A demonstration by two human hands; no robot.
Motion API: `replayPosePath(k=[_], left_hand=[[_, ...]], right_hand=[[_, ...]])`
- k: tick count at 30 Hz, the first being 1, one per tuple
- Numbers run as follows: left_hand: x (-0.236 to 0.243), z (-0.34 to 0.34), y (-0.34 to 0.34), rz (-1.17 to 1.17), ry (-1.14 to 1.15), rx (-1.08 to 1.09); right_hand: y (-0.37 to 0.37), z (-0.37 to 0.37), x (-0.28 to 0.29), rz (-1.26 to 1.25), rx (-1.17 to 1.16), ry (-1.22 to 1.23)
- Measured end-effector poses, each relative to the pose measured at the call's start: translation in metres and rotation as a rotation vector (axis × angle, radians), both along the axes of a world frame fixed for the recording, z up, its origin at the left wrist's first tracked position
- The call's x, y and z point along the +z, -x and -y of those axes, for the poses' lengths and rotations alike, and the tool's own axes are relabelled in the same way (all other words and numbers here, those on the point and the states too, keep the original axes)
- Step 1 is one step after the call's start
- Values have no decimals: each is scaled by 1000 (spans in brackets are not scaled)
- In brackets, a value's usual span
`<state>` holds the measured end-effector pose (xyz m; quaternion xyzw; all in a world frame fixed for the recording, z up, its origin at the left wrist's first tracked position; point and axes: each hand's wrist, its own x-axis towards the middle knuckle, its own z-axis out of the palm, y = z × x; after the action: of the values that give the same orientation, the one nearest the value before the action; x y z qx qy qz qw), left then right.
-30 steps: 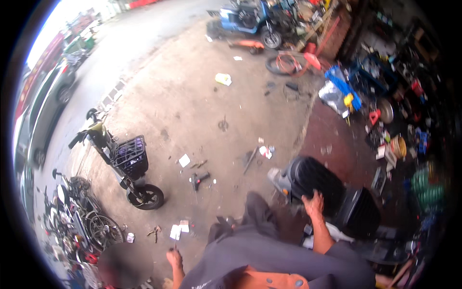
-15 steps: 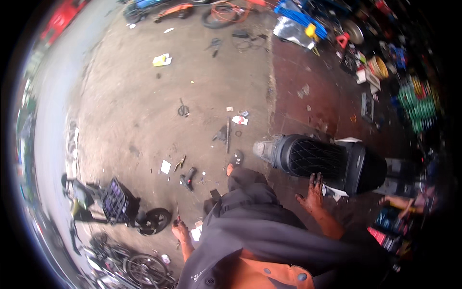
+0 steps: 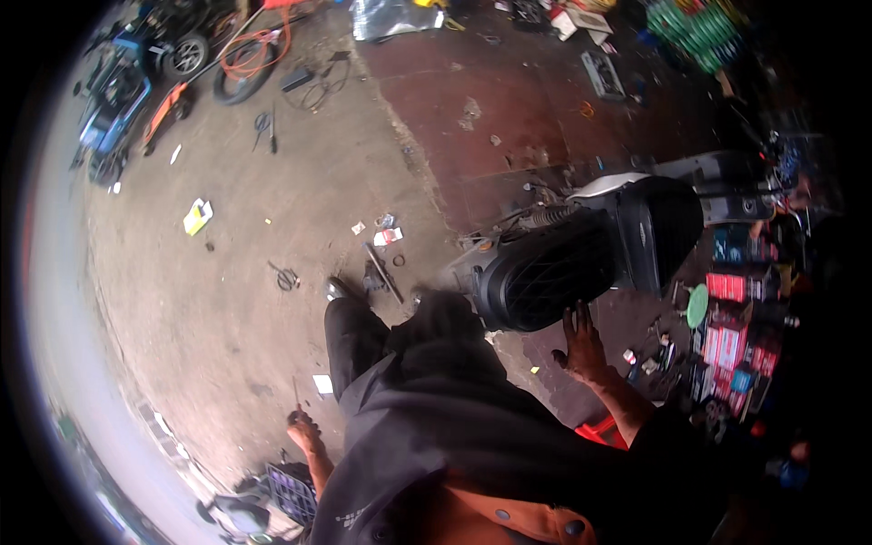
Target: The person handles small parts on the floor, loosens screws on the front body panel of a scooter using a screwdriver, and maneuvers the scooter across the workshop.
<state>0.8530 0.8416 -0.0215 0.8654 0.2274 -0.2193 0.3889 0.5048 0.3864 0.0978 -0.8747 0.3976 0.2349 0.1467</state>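
Observation:
Low at the left, my left hand (image 3: 305, 431) is closed around a thin-shafted tool (image 3: 295, 394) that looks like a screwdriver, its shaft pointing away from me. Its handle is mostly hidden in my fist. On the other side, my right hand (image 3: 583, 352) is open, fingers stretched out. Those fingertips are at the near edge of the black quilted scooter seat (image 3: 545, 272); whether they touch it I cannot tell. The scooter stands to my right, with a spring shock absorber (image 3: 551, 216) showing beyond the seat.
By my feet lie a metal bar (image 3: 385, 274) and a coil of black cable (image 3: 285, 277). A loose tyre (image 3: 243, 80) and a blue vehicle (image 3: 118, 118) are far left. Stacked red boxes (image 3: 725, 345) and a green stool (image 3: 697, 306) stand right. A basket (image 3: 292, 493) is near my left arm.
My view has swung round, so the floor things sit further left and lower, and the boxes on the right show more. My right hand stays beside the seat; my left still grips the tool.

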Motion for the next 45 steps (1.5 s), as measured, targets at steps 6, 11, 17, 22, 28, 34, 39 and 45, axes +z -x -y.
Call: replayPosePath(k=[6,11,17,22,28,34,39,45], left_hand=[[8,67,-168,30,-25,-147],[-6,104,-274,-9,51,-298],[-16,167,-390,-112,-150,-562],[-22,259,-443,-82,-31,-610],[-33,401,-429,-122,236,-774],[-13,529,-387,-169,-22,-899],[-1,626,-388,-132,169,-989],[43,747,-393,-56,125,-1153]], right_hand=[[-4,-31,-34,41,-205,236],[-28,-60,-65,166,-791,337],[-48,-59,-85,340,-960,490],[-148,-55,-51,361,-1149,580],[-160,-58,-48,182,-1223,466],[-175,-55,-33,161,-1395,306],[-167,10,-20,-220,-1688,-154],[-132,170,36,46,-1171,-332]])
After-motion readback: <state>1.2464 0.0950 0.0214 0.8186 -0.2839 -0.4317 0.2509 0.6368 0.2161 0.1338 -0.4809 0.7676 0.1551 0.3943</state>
